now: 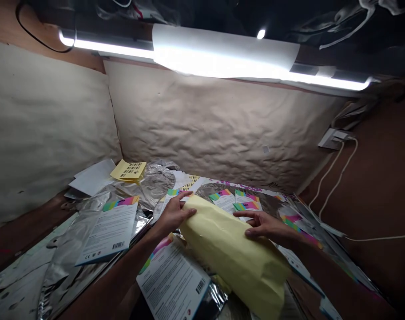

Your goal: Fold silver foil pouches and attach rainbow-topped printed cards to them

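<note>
A large, creased piece of yellow paper (229, 249) slants across the front of the work surface; whether it is a folded sheet or an envelope I cannot tell. My left hand (176, 211) pinches its upper left corner between thumb and fingers. At the long upper edge is my right hand (264, 226), thumb on the paper and fingers reaching beyond the edge. Under and beside the paper lies a printed white card (172, 278) with a colourful top and a barcode, on shiny silvery film. Another such card (111, 226) lies left of my left forearm.
Several more colourful-topped cards (245, 206) lie behind my hands. At the back left are yellow label sheets (128, 170), white papers (95, 176) and crumpled clear film (159, 180). A paper-covered wall (216, 120) closes the back. White cables (334, 178) hang from a socket (335, 138) at right.
</note>
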The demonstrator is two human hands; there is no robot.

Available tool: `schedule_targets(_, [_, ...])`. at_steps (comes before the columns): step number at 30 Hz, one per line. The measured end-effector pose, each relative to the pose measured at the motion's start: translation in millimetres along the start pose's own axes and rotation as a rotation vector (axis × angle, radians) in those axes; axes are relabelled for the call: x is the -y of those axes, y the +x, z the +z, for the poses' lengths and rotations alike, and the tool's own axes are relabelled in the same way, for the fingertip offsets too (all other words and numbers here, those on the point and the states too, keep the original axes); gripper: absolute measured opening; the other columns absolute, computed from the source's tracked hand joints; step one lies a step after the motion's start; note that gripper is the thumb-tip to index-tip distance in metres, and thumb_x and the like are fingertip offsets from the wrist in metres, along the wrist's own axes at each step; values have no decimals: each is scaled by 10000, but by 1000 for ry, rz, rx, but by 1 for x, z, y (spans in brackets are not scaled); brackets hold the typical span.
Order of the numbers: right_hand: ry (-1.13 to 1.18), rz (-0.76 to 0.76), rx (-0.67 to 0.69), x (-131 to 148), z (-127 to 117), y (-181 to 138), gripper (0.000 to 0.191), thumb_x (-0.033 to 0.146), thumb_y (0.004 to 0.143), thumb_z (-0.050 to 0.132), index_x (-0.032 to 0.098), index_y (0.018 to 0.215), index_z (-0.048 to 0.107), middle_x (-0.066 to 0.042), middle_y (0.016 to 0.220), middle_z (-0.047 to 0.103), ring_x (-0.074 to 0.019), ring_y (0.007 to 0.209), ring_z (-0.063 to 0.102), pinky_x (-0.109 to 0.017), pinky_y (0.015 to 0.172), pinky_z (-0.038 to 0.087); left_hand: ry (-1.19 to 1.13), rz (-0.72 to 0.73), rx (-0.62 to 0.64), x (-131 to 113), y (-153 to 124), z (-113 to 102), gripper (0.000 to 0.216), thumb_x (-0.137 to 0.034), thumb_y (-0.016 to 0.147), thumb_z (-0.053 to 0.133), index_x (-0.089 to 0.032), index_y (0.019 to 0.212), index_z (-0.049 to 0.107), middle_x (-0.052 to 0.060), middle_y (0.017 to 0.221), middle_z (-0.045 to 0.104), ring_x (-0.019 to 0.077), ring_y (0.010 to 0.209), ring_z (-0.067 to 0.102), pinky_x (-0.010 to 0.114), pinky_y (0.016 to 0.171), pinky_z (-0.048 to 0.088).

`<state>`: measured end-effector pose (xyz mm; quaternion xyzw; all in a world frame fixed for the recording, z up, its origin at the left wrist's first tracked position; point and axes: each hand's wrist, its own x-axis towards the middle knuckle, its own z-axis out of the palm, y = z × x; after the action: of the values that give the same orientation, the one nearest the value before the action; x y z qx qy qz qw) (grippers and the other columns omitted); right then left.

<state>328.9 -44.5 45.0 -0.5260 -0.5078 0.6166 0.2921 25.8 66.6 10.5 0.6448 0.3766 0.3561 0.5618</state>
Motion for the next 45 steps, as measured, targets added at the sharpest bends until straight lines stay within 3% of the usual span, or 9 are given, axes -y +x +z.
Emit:
schedule_targets(9, [-108, -58, -114, -6, -16, 4, 540, 452, 665, 821, 153, 1107, 737, -71, 994, 754, -319, 1032, 670, -418, 946, 499, 63, -58, -185, 25, 0, -25, 844, -341, 775, 738, -212, 1487, 303, 89, 978, 759, 273, 848, 732, 358, 735, 580])
schedule_targets(14, [-179, -132, -154, 7, -22, 13, 515, 443, 679, 819, 155, 1099, 740, -72, 975, 755, -263, 908, 688, -354, 831, 525, 539, 211, -391, 12, -5, -20, 905, -293, 756, 727, -215, 1517, 244, 153, 1462, 462, 327, 1331, 463, 469, 1091, 398])
schedule_targets(17, [-297, -174, -49, 39, -24, 20, 482, 429, 713, 800, 146, 1098, 737, -63, 976, 748, -224, 841, 682, -304, 749, 523, 675, 485, -224, -22, -7, -6, 796, -297, 775, 695, -214, 1484, 341, 109, 1533, 380, 295, 1450, 269, 441, 1197, 210])
schedule_targets(20, [-536, -284, 22, 81, -18, 30, 429, 407, 756, 764, 149, 1097, 736, -38, 917, 741, -208, 796, 676, -286, 701, 520, 449, 361, 81, -56, 4, 6, 566, -267, 642, 775, -206, 1192, 655, 94, 1287, 634, 349, 1299, 478, 417, 1100, 355])
schedule_targets(23, [-830, -605, -268, 115, 0, 38, 318, 294, 830, 695, 193, 1131, 715, -36, 965, 728, -212, 857, 672, -317, 765, 529, 215, 156, 170, -70, 23, 6, 190, -284, 617, 762, -158, 756, 730, 40, 762, 719, 302, 823, 683, 328, 712, 520])
schedule_targets(25, [-918, -848, -651, 122, 20, 44, 265, 211, 867, 640, 213, 1126, 700, -54, 1019, 716, -215, 894, 665, -351, 829, 523, 117, 131, 106, -68, 31, -1, 227, -357, 689, 713, -135, 737, 720, 22, 674, 688, 232, 645, 661, 271, 558, 475])
schedule_targets(27, [-899, -988, -844, 116, 43, 53, 202, 178, 887, 609, 209, 1065, 699, -63, 984, 710, -206, 849, 660, -348, 816, 525, -13, 124, 5, -58, 33, -7, 309, -413, 742, 673, -125, 843, 721, 35, 747, 710, 203, 651, 660, 256, 561, 475])
schedule_targets(34, [-820, -939, -520, 45, 116, 109, 209, 111, 868, 622, 218, 1031, 696, -57, 964, 674, -210, 864, 652, -321, 771, 525, -368, 55, -173, -8, 3, -11, 354, -427, 693, 731, -109, 847, 719, 62, 702, 715, 190, 618, 661, 270, 595, 503])
schedule_targets(45, [-703, -940, -435, 29, 140, 142, 188, 131, 884, 604, 239, 988, 720, -58, 958, 678, -214, 883, 653, -333, 776, 524, -582, -7, -305, 36, -18, -20, 312, -415, 682, 792, -128, 779, 719, 47, 679, 708, 157, 573, 628, 249, 570, 499])
